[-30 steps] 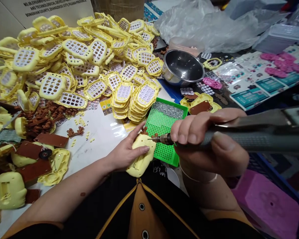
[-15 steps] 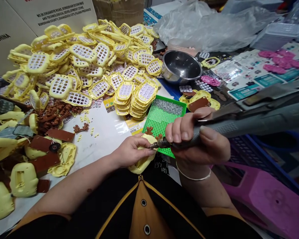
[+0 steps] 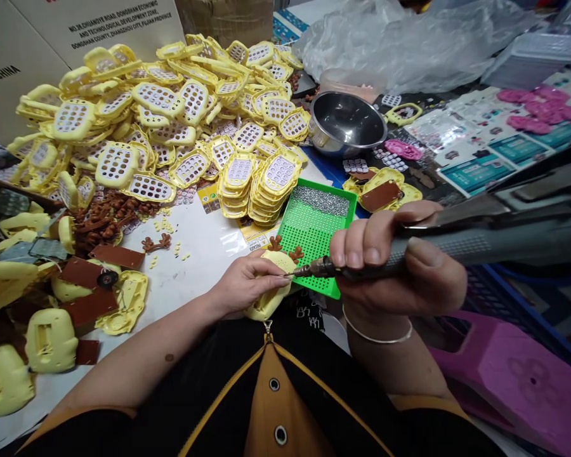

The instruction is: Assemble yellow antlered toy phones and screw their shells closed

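Close to my body, a yellow plastic toy shell (image 3: pixel 269 303) with brown antlers (image 3: pixel 295 254) is gripped by my left hand (image 3: pixel 242 284), its fingers and thumb pressed together over the shell. My right hand (image 3: pixel 390 266) is wrapped round a grey power screwdriver (image 3: pixel 461 246). The screwdriver's bit (image 3: pixel 299 271) points left and reaches my left fingertips above the shell. Whether a screw is at the tip is too small to tell. Just beyond the shell lies a green perforated tray (image 3: pixel 301 223) with many small silver screws (image 3: pixel 321 199) heaped at its far end.
A big pile of yellow keypad shells (image 3: pixel 164 101) fills the back left, with neat stacks (image 3: pixel 276 181) nearer the tray. A steel bowl (image 3: pixel 347 124) stands behind the tray. Yellow backs (image 3: pixel 51 341) and brown covers (image 3: pixel 118 255) lie at left. A pink plastic stool (image 3: pixel 514 381) is at lower right.
My right hand and the screwdriver have shifted right and slightly back from the shell, and more of the bit shows. My left hand still grips the shell, slightly higher and further left.
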{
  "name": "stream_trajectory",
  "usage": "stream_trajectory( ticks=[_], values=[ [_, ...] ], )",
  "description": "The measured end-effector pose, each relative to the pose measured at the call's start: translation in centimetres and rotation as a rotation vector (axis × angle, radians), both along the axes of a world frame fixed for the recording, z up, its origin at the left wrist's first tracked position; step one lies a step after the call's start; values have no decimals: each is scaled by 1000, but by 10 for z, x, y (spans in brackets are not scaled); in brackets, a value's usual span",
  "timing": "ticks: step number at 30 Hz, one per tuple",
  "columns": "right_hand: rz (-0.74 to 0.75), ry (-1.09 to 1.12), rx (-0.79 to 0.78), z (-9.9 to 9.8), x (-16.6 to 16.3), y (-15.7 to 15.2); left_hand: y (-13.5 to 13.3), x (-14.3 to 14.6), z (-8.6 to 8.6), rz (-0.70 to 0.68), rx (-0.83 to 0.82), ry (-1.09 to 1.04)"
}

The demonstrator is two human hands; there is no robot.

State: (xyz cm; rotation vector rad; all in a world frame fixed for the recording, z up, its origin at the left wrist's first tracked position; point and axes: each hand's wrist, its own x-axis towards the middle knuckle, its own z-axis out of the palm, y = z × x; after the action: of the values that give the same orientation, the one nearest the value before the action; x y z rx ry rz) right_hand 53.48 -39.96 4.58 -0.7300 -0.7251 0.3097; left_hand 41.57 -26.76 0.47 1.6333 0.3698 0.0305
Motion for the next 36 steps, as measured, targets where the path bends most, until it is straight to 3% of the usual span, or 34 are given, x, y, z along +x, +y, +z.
stream_trajectory(
  ticks=[4,17,20,24,26,36],
  values=[
    [-15,-10,-7,-1,0,1,-1,0,-1,-18,-25,23],
    [12,-24,25,-7,-5,6,1,1,-10,-73,165,3],
    [-53,-18,23,-7,-9,8,2,-2,-12,-59,94,50],
    [-109,-54,-1,-10,-14,10,0,-4,-10,25,-201,126],
    [-103,-80,-16,-13,-16,11,-2,-4,-10,49,-268,172],
    [-10,-116,-50,-22,-20,13,-1,-4,-16,16,-159,182]
  ],
)
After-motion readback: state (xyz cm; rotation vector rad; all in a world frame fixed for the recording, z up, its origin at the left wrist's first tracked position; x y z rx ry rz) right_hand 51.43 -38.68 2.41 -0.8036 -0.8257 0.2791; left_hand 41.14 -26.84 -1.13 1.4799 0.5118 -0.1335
